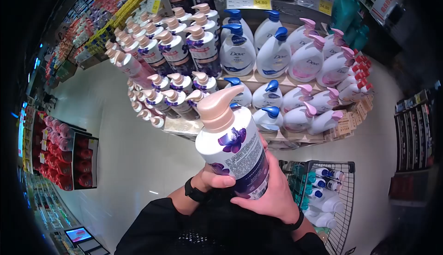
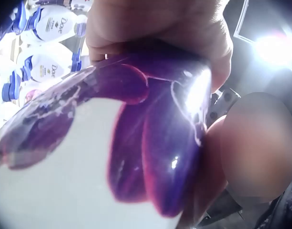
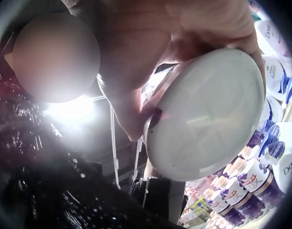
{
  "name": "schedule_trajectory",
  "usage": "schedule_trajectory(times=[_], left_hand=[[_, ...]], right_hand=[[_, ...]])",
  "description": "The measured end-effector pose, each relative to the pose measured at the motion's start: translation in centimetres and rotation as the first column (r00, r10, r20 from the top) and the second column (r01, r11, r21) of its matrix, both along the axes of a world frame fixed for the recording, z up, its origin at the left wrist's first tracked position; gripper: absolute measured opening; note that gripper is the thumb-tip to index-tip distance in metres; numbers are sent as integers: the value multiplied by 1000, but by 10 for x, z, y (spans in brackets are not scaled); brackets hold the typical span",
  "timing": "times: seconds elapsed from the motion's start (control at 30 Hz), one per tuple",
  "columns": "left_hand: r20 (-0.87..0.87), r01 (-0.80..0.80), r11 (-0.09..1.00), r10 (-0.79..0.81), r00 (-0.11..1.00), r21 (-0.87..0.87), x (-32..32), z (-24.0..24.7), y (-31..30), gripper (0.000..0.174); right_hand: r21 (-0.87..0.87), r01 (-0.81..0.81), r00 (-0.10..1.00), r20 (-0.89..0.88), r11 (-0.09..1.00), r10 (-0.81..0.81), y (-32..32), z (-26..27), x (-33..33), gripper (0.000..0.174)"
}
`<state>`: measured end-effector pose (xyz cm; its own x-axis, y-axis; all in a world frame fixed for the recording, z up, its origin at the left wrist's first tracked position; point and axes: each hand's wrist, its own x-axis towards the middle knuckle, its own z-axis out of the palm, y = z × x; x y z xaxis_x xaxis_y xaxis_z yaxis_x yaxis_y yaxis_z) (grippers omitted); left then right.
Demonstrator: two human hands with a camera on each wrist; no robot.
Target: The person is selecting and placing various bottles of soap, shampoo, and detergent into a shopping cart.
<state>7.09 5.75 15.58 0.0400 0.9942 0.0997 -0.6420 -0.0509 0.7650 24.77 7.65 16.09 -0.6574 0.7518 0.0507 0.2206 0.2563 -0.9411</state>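
Observation:
Both hands hold a large white and purple pump bottle (image 1: 251,135) in front of the body, tilted, with its peach pump head (image 1: 217,109) toward the upper right. My left hand (image 1: 210,181) grips its left side, thumb lying across the printed label. On the other side my right hand (image 1: 272,195) wraps the lower part, with its thumb near the base. Purple petals on the bottle (image 2: 160,138) fill the left wrist view, and that hand's fingers curl over it. In the right wrist view the bottle's pale round bottom (image 3: 208,119) shows beneath the hand.
Ahead stands a tiered display (image 1: 256,77) of similar peach-topped bottles (image 1: 175,56), plus Dove bottles (image 1: 237,54) with blue or pink pumps. A wire shopping cart (image 1: 348,199) holding several bottles is at the right. Red goods (image 1: 60,160) stand on a rack at the left.

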Motion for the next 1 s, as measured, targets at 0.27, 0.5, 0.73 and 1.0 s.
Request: schedule_trajectory(times=[0.27,0.5,0.73,1.0], left_hand=[[433,461,887,-424,796,20,49,-15,69,109],[432,734,680,-662,612,2,108,-6,98,115],[522,826,561,-724,451,63,126,-26,124,111],[533,817,567,-725,436,103,167,-37,112,108]], right_hand=[[-174,241,970,8,955,-243,-7,13,52,97],[-691,169,828,-288,703,-482,-18,14,95,84],[-581,223,858,-265,783,-440,-6,7,101,77],[-584,210,845,-295,784,-447,-16,2,136,78]])
